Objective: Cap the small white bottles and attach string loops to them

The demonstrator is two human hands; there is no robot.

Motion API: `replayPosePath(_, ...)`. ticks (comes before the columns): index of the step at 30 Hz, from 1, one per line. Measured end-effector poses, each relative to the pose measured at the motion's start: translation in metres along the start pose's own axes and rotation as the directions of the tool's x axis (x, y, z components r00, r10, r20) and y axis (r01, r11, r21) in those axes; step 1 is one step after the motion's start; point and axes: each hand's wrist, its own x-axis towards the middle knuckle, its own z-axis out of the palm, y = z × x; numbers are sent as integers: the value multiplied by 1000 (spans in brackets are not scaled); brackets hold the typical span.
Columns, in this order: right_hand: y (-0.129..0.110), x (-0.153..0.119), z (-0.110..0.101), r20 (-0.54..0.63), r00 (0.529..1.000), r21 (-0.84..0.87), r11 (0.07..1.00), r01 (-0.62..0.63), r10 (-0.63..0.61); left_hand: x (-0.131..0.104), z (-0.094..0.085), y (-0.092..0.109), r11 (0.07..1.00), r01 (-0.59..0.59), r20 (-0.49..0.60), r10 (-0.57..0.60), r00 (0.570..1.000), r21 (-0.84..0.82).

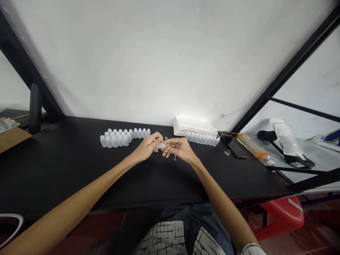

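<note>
Over the middle of the black table [127,184], my left hand [148,147] is closed on a small translucent white bottle [159,146]. Against the same bottle, at its right end, my right hand [179,148] pinches a thin white curled strip [167,148]. The two hands almost touch. Several similar bottles [115,141] stand upright in rows to the left of my left hand. A further row of bottles [203,139] is right of my right hand, in front of a white stack of trays [195,125]. Short white curls lie near my hands.
A dark phone [236,147] lies on the right, with a loose white curl [227,153] beside it. Beyond it are an orange-and-clear package [253,148] and a black metal frame [281,67]. A cardboard box [13,138] sits far left, a red stool [284,216] below right.
</note>
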Motion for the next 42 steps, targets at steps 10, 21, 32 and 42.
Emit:
replayPosePath(10,9,-1,1,1,999,-165,985,43,-43,1,-1,1,974,198,25,-196,980,-112)
replayPosePath(21,3,-9,10,67,959,-557,788,264,-274,2,-2,9,843,466,105,-455,884,-269)
replayPosePath(32,5,-9,9,135,929,-677,652,340,-344,0,-1,10,874,455,55,-453,890,-171)
replayPosePath(42,2,-10,8,99,949,-553,776,301,-298,-1,0,2,921,366,57,-361,931,-136)
